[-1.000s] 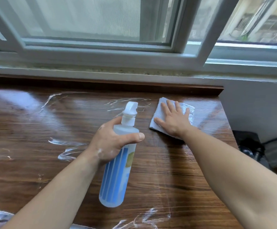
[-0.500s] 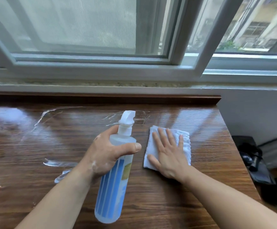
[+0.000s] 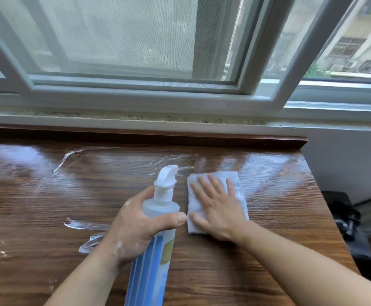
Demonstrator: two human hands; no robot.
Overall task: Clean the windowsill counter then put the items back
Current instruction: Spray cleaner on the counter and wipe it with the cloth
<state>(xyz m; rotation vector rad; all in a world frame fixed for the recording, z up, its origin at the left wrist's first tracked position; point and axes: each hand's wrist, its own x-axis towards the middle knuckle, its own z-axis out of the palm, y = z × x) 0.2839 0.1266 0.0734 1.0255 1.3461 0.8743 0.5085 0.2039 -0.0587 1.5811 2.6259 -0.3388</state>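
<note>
My left hand (image 3: 136, 228) grips a clear spray bottle (image 3: 155, 250) with a blue striped label and a white nozzle, held tilted above the brown wooden counter (image 3: 268, 250). Just to its right, my right hand (image 3: 217, 208) lies flat, fingers spread, pressing a folded white cloth (image 3: 238, 191) onto the counter. White foam streaks (image 3: 85, 225) lie on the wood left of the bottle, and thinner foam smears (image 3: 171, 161) show beyond the nozzle.
A grey-framed sliding window (image 3: 136, 93) and its sill run along the back behind a raised wooden lip (image 3: 224, 140). The counter's right edge (image 3: 326, 217) drops to dark objects (image 3: 346, 219) on the floor beside a white wall.
My right hand dragged the cloth from the far right of the counter toward me and left, ending beside the bottle. My left hand kept holding the bottle.
</note>
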